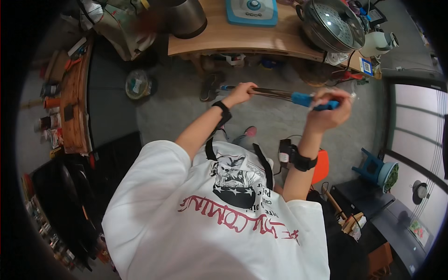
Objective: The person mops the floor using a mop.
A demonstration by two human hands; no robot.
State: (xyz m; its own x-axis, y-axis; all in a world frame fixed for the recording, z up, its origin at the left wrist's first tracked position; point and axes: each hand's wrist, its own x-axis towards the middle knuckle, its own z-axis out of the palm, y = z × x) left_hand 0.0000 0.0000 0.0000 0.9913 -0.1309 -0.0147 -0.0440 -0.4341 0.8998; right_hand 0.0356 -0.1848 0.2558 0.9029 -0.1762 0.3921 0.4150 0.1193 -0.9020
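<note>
A long, slim tool with blue grips and thin metal rods is held out level across my front, over the floor. My left hand is closed round its rods close to the left end, where a short blue tip sticks out. The thicker blue grip at the other end lies in my right hand, whose fingers are bent over it and slightly blurred. Something small and see-through shows by those fingers; what it is I cannot tell. The exact kind of tool is not clear either.
Ahead stands a wooden table with a blue-and-white kitchen scale, a metal pot and a steamer pot with glass lid. A bin is at the left, a blue stool at the right. A shoe lies ahead.
</note>
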